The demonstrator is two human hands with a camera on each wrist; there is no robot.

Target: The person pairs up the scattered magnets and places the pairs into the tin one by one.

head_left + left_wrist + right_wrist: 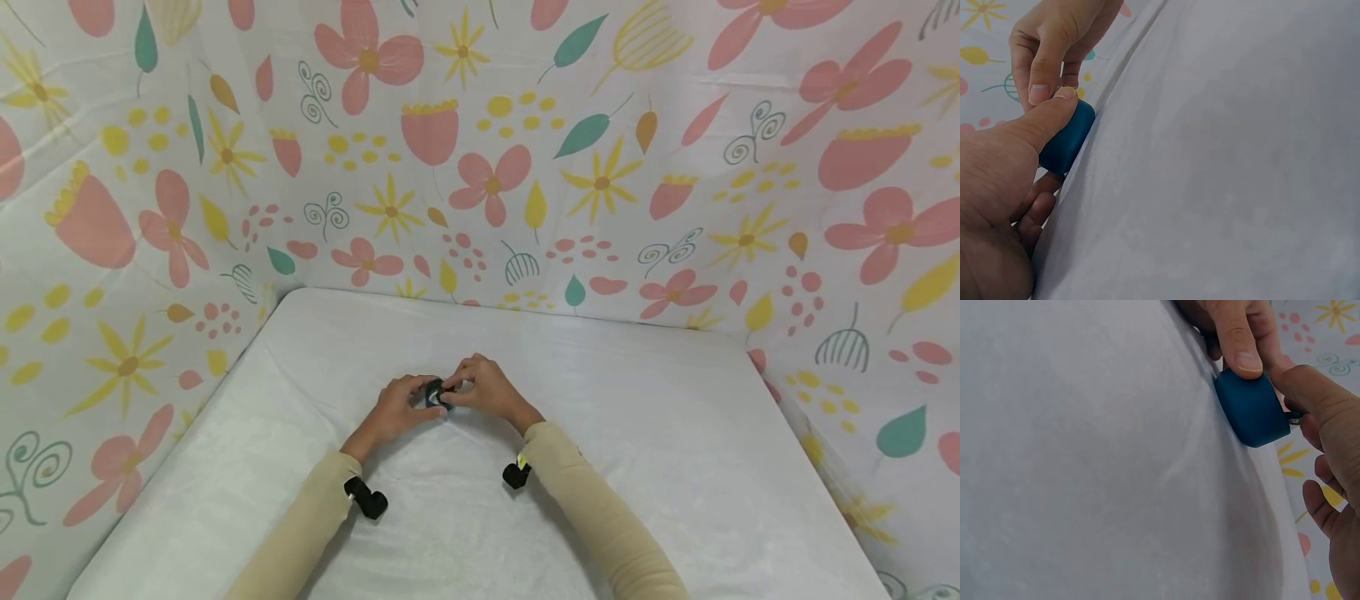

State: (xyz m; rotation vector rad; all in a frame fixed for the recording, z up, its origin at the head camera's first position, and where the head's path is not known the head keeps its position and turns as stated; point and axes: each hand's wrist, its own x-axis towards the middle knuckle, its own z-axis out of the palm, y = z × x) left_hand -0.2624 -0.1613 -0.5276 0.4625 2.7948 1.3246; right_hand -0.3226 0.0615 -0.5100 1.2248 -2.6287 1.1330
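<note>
A small, smooth teal case [1250,409] with rounded edges sits low at the white surface, between both hands. From above, in the head view, its upper side looks dark with a shiny curved part. My left hand [397,408] holds it from the left, thumb on the near side and fingers round the far side. Over its top, my right hand [487,387] pinches a small dark piece [1294,417] with a metallic glint between thumb and forefinger. Whether this piece is attached to the case I cannot tell. The remaining right fingers are bent.
White cloth covers the broad flat surface [600,400] under the hands. Behind it and along both sides hang white curtains [495,108] printed with flowers and leaves. Each beige sleeve bears a black wrist camera mount, the left mount [367,500] and the right mount [516,475].
</note>
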